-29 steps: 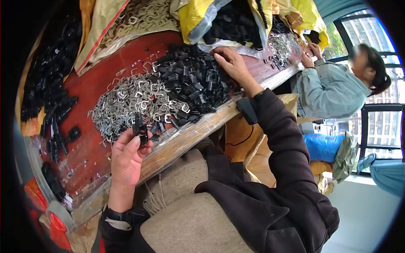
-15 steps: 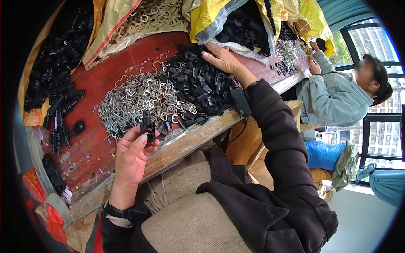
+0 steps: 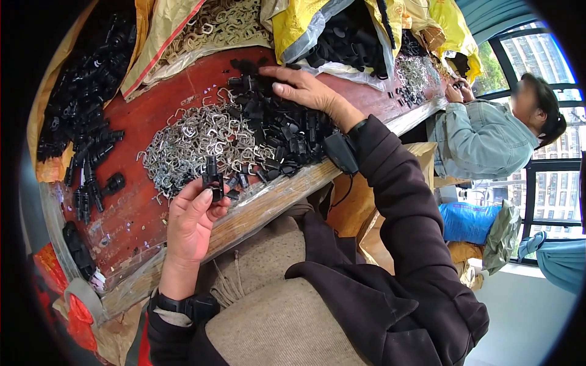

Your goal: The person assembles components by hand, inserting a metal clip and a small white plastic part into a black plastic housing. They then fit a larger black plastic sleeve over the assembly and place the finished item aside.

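My left hand [image 3: 194, 221] pinches a small black plastic fitting [image 3: 212, 177] upright between thumb and fingers, above the near edge of the table. Farther off, my right hand [image 3: 308, 91] reaches over the far side of a heap of small black plastic pieces [image 3: 287, 131]. Its fingers are stretched out and pointing left, with no piece visible in its grip. Several black pieces [image 3: 245, 66] by its fingertips are smeared by motion. A pile of bent metal rings [image 3: 198, 140] lies left of the heap, touching it.
Black assembled parts [image 3: 91, 146] spill from a sack at the left. Open sacks of metal rings [image 3: 223, 27] and black pieces [image 3: 348, 46] line the far side. The red table [image 3: 125, 207] has a wooden rim [image 3: 256, 213]. A co-worker [image 3: 488, 131] sits at the right.
My right hand has moved left from the sack's edge across the heap, and black pieces have shifted left with it. My left hand stays put. The co-worker's hands have come together.
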Motion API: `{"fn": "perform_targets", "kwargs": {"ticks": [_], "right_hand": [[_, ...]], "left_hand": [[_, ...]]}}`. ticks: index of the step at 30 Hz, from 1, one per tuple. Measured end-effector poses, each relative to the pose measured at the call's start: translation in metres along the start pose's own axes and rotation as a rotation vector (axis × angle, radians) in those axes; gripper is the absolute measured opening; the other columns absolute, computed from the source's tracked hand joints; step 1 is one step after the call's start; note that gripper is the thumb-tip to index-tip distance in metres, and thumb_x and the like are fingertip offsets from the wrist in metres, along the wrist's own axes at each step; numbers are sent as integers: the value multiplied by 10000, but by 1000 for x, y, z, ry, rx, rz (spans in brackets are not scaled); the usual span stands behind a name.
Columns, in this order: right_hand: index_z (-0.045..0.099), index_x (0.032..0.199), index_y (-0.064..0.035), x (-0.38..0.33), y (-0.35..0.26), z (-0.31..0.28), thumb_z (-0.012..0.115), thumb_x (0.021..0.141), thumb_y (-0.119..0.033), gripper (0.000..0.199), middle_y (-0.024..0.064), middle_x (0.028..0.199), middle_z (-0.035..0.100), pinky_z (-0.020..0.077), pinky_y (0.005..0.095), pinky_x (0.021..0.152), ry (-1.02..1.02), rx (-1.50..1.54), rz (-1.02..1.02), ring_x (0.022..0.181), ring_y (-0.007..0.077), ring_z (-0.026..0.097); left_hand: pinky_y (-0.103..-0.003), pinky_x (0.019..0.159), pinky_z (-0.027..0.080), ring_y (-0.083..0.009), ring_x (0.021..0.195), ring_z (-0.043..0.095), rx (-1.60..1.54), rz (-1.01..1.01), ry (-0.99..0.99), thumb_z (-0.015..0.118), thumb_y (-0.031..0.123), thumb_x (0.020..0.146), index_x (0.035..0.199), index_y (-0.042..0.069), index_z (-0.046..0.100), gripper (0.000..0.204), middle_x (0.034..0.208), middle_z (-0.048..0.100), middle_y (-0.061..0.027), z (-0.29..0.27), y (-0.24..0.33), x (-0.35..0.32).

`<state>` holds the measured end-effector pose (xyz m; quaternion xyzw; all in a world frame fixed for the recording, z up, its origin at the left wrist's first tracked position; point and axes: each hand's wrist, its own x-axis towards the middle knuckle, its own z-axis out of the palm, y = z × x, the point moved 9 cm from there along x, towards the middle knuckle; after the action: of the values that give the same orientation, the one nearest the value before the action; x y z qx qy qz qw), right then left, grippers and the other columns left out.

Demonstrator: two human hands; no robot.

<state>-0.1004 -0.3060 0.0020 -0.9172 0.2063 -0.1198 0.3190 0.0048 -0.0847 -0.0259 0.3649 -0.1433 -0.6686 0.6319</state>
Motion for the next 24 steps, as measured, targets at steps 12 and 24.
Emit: {"fn": "perform_targets", "kwargs": {"ticks": [12,24], "right_hand": [[382,1172,-26,6,-12,-2,428,809,-410,531,171,1229,342,270,339,920,90,-229,-47,1140,286,328],[354,1197,-29,-34,-23,-22,457,785,-424,580,134,1211,375,280,327,915,-32,81,17,1095,225,378]], "left_hand": [[-221,622,466,-145,717,559,12,-14,-5,511,101,781,983,-6,494,229,877,564,-115,0,-1,-2],[-221,628,455,-145,723,553,35,-1,4,514,111,779,986,-14,498,242,890,565,-121,-5,-2,2]]}}
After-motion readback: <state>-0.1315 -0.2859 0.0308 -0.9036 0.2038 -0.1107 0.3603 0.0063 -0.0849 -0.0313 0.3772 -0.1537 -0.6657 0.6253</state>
